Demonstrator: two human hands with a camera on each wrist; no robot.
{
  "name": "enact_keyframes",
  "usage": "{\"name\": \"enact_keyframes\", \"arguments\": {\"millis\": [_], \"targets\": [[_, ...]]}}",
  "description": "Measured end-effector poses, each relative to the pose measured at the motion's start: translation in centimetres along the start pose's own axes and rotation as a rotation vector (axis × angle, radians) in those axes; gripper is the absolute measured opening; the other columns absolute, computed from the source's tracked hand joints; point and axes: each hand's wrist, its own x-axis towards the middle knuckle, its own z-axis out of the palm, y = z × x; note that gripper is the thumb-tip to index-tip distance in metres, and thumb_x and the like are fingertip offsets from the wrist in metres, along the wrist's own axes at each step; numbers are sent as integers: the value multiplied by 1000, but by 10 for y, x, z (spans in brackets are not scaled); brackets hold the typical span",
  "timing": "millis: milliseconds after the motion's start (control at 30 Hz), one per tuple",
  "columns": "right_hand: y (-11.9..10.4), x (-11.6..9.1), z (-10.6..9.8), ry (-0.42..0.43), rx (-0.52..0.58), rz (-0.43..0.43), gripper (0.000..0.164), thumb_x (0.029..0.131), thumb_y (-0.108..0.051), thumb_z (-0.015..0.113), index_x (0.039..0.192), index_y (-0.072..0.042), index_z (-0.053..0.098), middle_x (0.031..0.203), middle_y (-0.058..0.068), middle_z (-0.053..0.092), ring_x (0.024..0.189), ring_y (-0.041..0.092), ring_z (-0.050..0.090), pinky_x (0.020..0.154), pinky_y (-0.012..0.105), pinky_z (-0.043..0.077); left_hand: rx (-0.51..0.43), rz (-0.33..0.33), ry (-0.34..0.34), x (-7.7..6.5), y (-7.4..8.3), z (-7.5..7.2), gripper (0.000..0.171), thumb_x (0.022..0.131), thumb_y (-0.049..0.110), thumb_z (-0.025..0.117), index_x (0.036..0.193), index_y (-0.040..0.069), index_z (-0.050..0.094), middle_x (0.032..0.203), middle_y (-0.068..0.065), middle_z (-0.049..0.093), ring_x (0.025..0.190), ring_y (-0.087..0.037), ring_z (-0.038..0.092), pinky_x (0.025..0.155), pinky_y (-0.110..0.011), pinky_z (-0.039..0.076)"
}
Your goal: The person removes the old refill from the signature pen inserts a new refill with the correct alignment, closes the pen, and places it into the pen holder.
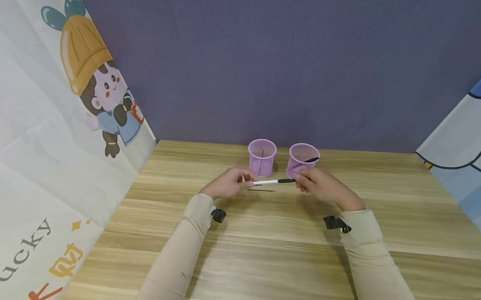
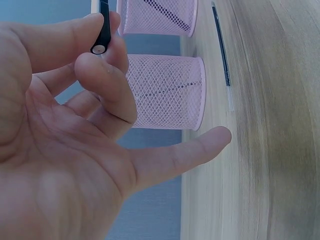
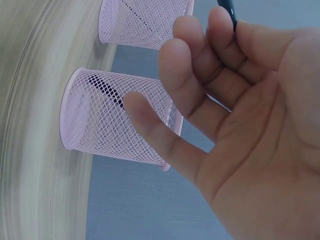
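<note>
A pen [image 1: 266, 182] with a white barrel and a black section is stretched level between the two hands, just in front of two pink mesh cups. My left hand [image 1: 232, 182] pinches its left end, where the left wrist view shows a black clip [image 2: 104, 30]; the little finger sticks out. At the black right end, my right hand [image 1: 319, 185] pinches with thumb and fingers. A thin dark pen refill [image 2: 221, 50] lies on the table below the pen. The left cup [image 1: 266, 167] holds a thin dark stick; a black-ended item [image 1: 311, 160] leans in the right cup [image 3: 142, 130].
The wood-grain table [image 1: 259, 276] ends at a dark blue-grey panel [image 1: 284, 71] behind the cups. A white printed cloth [image 1: 28, 127] hangs at the left, another printed cloth [image 1: 466, 137] at the right. Dark straps [image 1: 218, 215] are at both wrists.
</note>
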Motion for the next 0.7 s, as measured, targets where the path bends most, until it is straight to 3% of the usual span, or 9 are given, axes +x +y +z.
{"name": "enact_keyframes", "arguments": {"millis": [433,567,700], "targets": [[1,-1,0,14,-5,7,30,110,-20,46,88,-9,63,75,0,60,67,10,53,64,26,46,3,-14,-4,0,-1,-1,14,101,10,62,110,3,72,90,-7,64,71,-12,50,65,-23,44],[0,-1,0,34,14,-1,16,107,-20,55,98,-9,63,78,0,59,69,12,53,63,27,46,5,-13,-4,-1,-1,-2,16,101,10,62,111,1,71,89,-5,63,72,-12,50,65,-24,43],[1,0,0,59,40,-23,6,101,-11,64,104,-7,61,81,0,60,72,12,54,62,25,46,5,-14,-3,-1,-2,-2,17,102,10,61,111,1,71,89,-4,62,71,-13,49,64,-24,42]]}}
